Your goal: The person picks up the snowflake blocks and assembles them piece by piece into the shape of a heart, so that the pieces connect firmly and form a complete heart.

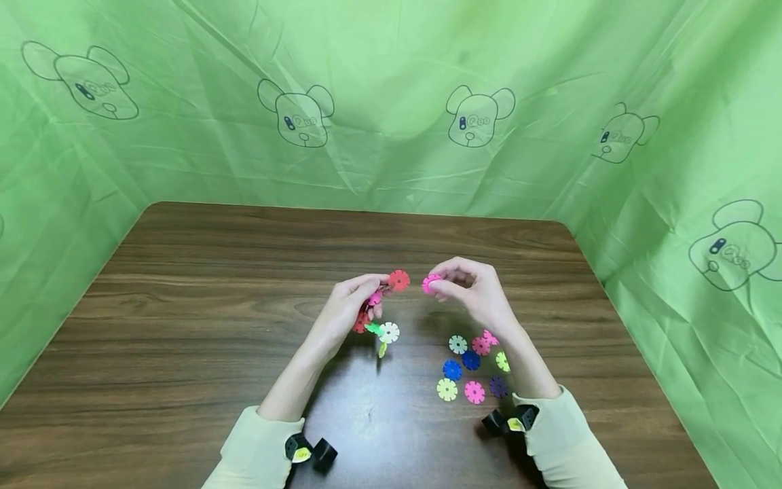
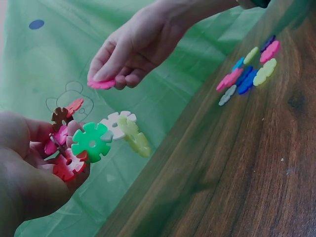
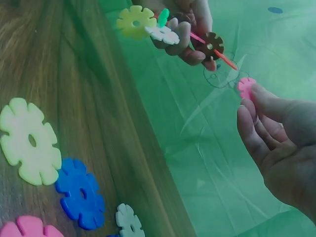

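Observation:
My left hand grips a chain of interlocking notched plastic discs above the table. In the left wrist view the chain shows a green disc, a red disc, a white disc and a yellow one. A brown disc joins an orange-red disc at the end nearest the other hand. My right hand pinches a single pink disc by its edge between thumb and fingers. A short gap separates this disc from the chain. Part of the chain is hidden behind the left fingers.
Several loose discs lie on the wooden table near the right forearm, among them a blue disc, a pale yellow disc and a purple disc. A green curtain with printed bear outlines hangs around the table.

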Demonstrator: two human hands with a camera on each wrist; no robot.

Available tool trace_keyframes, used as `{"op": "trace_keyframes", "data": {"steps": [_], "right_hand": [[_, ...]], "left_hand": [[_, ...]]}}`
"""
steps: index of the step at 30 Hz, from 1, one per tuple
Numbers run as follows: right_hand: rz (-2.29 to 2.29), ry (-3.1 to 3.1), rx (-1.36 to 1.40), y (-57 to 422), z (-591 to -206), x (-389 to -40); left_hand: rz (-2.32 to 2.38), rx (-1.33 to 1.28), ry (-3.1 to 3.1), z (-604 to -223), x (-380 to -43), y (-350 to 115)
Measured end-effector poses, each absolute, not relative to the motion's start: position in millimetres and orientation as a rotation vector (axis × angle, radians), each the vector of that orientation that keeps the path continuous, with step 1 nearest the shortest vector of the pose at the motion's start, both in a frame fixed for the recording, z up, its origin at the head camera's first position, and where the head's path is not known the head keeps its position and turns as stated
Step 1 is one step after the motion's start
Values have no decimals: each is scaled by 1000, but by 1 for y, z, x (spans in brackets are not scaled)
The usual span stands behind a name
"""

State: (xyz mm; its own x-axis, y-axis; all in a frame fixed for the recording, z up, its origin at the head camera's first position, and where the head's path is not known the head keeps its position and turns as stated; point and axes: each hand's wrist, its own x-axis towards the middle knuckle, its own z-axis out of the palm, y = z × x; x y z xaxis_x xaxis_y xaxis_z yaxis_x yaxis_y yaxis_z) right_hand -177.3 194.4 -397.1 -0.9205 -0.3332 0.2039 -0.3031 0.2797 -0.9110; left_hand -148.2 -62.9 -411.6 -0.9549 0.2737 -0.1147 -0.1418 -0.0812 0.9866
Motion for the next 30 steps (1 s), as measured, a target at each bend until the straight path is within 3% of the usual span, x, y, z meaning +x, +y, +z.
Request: {"op": "trace_keyframes", "data": {"steps": [30], "right_hand": [[-1844, 2441, -753, 176, -401, -179]], "left_hand": [[1967, 211, 1977, -412, -154, -66]]}}
